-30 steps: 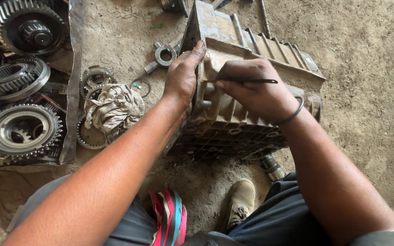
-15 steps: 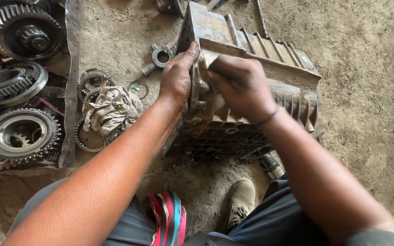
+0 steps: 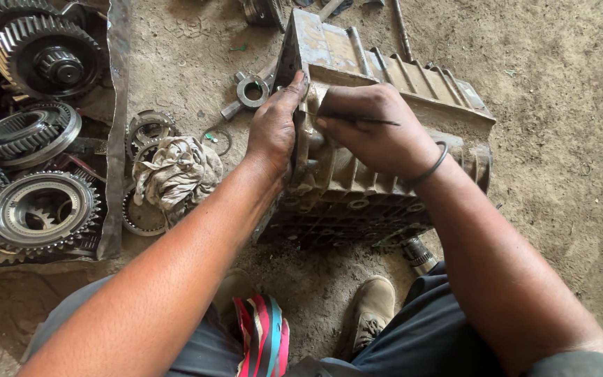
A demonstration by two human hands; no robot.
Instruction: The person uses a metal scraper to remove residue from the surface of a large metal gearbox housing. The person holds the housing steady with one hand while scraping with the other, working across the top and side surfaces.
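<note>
From the head camera, you look down on a ribbed grey metal gearbox housing [image 3: 385,167] lying on the dirt floor [image 3: 560,209] just ahead of your knees, its long body running away to the upper right. Your left hand [image 3: 273,129] lies flat against the housing's near left end, fingers [image 3: 294,87] stretched out and pressed on the casting's edge, gripping nothing. Your right hand [image 3: 378,132] rests on top of the housing beside the left, its fingers curled narrow around a thin dark rod-like tool [image 3: 361,121] that points to the right; a dark band [image 3: 430,167] sits on that wrist. To the left of the housing, a dirty crumpled rag [image 3: 176,171] lies over some metal rings, and a small forked metal piece [image 3: 249,91] lies near your left fingertips. Further left, several large toothed gears [image 3: 40,209] sit in a metal tray [image 3: 116,139]. Your shoe [image 3: 371,311] shows below the housing.
</note>
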